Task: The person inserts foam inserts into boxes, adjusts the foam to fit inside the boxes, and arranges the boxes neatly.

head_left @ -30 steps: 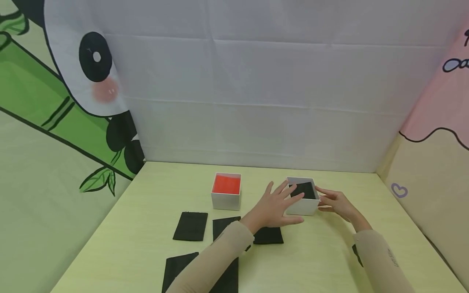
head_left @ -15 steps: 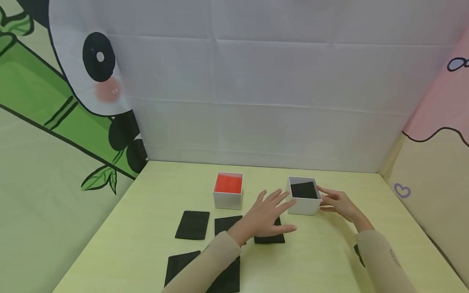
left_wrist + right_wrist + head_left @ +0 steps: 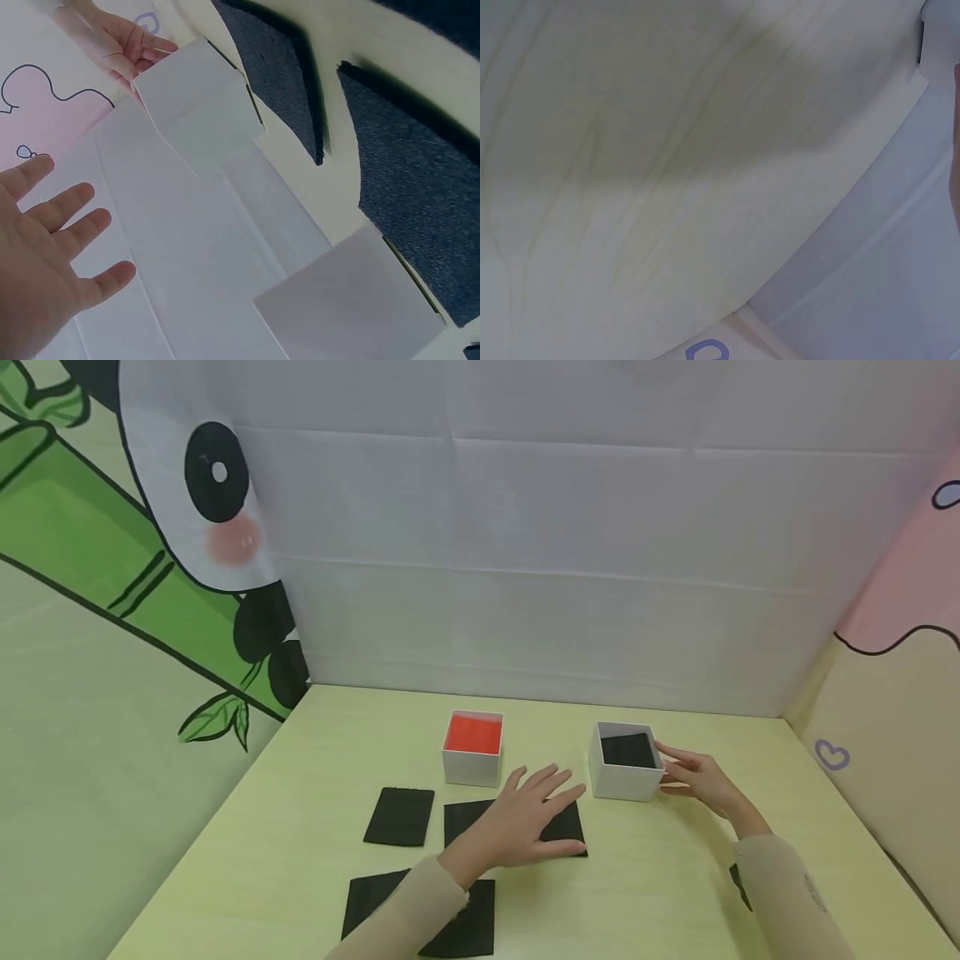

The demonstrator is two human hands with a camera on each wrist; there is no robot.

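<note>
head view alone shows red piece [image 3: 474,735], left hand [image 3: 521,827] wide, right hand [image 3: 701,781] loosely touching white box [image 3: 626,783]

The left hand [image 3: 517,822], its fingers spread, is above flat black pieces [image 3: 400,817]. The right hand [image 3: 699,781] touches the right white box [image 3: 624,783]; the other box [image 3: 471,768] contains something red [image 3: 474,735].

Head view from above, closer left wrist view sharing white boxes [image 3: 472,769] [image 3: 628,783], right wrist view facing table [image 3: 705,217]
</note>
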